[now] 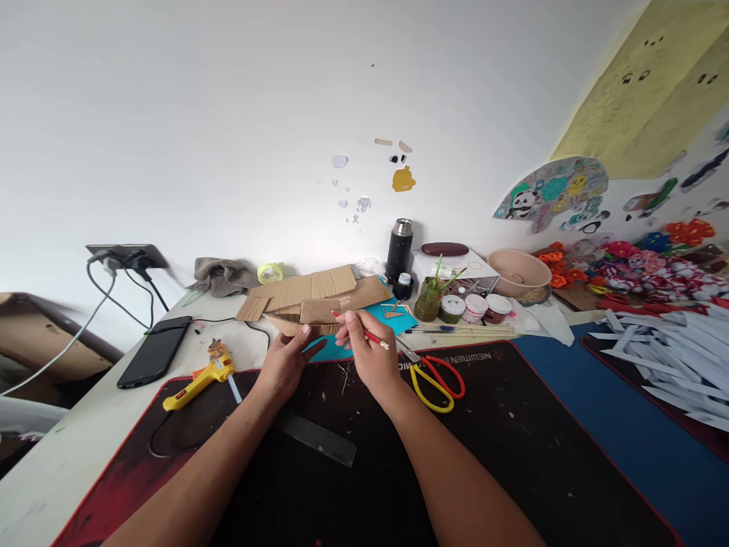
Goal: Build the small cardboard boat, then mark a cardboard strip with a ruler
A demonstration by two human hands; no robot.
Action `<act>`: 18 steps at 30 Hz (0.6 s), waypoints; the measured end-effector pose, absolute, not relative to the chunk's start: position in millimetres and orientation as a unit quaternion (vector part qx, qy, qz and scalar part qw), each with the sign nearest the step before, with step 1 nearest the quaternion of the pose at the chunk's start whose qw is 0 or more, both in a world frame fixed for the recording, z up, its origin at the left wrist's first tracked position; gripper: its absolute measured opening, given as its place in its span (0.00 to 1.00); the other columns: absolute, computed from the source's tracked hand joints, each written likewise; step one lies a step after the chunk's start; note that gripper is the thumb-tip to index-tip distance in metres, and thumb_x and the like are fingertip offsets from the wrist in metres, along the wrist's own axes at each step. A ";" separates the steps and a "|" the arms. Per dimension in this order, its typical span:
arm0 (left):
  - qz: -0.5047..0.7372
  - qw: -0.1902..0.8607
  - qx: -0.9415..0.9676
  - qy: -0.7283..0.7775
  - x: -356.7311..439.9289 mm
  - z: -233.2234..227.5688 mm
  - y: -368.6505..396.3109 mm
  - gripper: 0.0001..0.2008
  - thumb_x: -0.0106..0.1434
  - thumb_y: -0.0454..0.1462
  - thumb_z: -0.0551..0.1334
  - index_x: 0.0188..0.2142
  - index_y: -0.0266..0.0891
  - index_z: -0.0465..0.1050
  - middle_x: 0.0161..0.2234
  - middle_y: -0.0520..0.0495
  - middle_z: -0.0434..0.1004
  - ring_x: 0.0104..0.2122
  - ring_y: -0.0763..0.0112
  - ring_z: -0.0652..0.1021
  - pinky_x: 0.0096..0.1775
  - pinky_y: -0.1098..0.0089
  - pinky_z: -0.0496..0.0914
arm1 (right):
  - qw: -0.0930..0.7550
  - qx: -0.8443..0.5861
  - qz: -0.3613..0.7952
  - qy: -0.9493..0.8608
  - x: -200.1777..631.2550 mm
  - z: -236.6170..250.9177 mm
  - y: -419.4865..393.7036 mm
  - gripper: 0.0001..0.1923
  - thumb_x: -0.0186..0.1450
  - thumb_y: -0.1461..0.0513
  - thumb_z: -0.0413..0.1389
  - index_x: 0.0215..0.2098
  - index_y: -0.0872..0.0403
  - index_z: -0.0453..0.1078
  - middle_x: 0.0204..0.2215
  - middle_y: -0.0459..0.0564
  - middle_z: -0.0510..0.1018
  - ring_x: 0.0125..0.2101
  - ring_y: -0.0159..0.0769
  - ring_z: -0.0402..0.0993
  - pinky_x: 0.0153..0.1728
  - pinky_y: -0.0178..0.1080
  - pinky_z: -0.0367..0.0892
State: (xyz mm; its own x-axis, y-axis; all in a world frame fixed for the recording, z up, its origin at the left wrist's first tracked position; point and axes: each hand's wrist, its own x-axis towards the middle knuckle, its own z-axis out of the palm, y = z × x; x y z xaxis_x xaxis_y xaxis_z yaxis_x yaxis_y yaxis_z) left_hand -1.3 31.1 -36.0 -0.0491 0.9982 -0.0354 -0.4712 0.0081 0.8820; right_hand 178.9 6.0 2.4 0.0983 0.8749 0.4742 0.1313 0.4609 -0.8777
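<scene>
Two bare forearms reach from the bottom edge across a black desk mat (512, 456) with a red border, which carries white lettering seen upside down near its far edge; only part of it, something like "NEWMEN", can be made out. A dark ruler (316, 438) lies on the mat between the arms. The left hand (283, 363) is curled, its thumb and fingers touching the near edge of a curved cardboard piece (296, 325) at about 12 o'clock from it. The right hand (370, 355) is closed in a writing grip on a red pencil (373, 337), its tip pointing toward 4 o'clock, just beside the cardboard. Yellow and red scissors (436, 380) lie at 3 o'clock of the right hand, a yellow glue gun (199, 377) at 9 o'clock of the left. Farther back sit flattened cardboard sheets (319, 292), a black flask (399, 249) and small paint jars (475, 307).
</scene>
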 end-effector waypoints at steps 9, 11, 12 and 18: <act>0.613 0.600 0.343 0.382 -0.8 -35.2 30.7 0.32 0.52 0.51 0.87 0.51 0.43 0.82 0.57 0.40 0.87 0.59 0.43 0.84 0.61 0.40 0.79 | 0.606 -0.424 0.306 -0.599 179.4 3.3 5.3 0.28 0.83 0.41 0.51 0.42 0.50 0.82 0.29 0.50 0.86 0.28 0.39 0.86 0.29 0.37 0.77; 0.611 0.603 0.342 0.382 -0.9 -34.5 30.2 0.32 0.52 0.51 0.87 0.51 0.43 0.82 0.57 0.40 0.87 0.60 0.44 0.83 0.61 0.41 0.79 | 0.606 -0.425 0.306 -0.599 179.4 3.5 5.3 0.28 0.83 0.41 0.51 0.42 0.50 0.82 0.29 0.50 0.86 0.28 0.39 0.86 0.29 0.37 0.77; 0.611 0.603 0.341 0.382 -1.0 -34.3 30.1 0.32 0.52 0.51 0.87 0.51 0.43 0.82 0.58 0.40 0.87 0.60 0.44 0.83 0.61 0.42 0.79 | 0.606 -0.425 0.306 -0.598 179.3 3.5 5.4 0.28 0.83 0.41 0.51 0.42 0.50 0.82 0.28 0.50 0.86 0.28 0.39 0.86 0.29 0.37 0.77; 0.613 0.599 0.340 0.386 -1.4 -34.4 30.9 0.33 0.51 0.51 0.87 0.51 0.43 0.82 0.57 0.39 0.87 0.61 0.43 0.83 0.61 0.41 0.80 | 0.607 -0.427 0.305 -0.597 179.1 2.5 6.1 0.29 0.83 0.40 0.51 0.42 0.50 0.83 0.29 0.50 0.87 0.28 0.39 0.87 0.29 0.37 0.78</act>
State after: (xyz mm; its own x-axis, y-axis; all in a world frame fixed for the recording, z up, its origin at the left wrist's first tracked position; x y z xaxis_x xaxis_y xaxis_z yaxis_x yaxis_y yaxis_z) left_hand -1.4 30.9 -34.4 -0.0508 0.9977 -0.0455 -0.4724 0.0161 0.8812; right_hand 179.1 6.1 2.5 0.1019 0.8797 0.4644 0.1391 0.4497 -0.8823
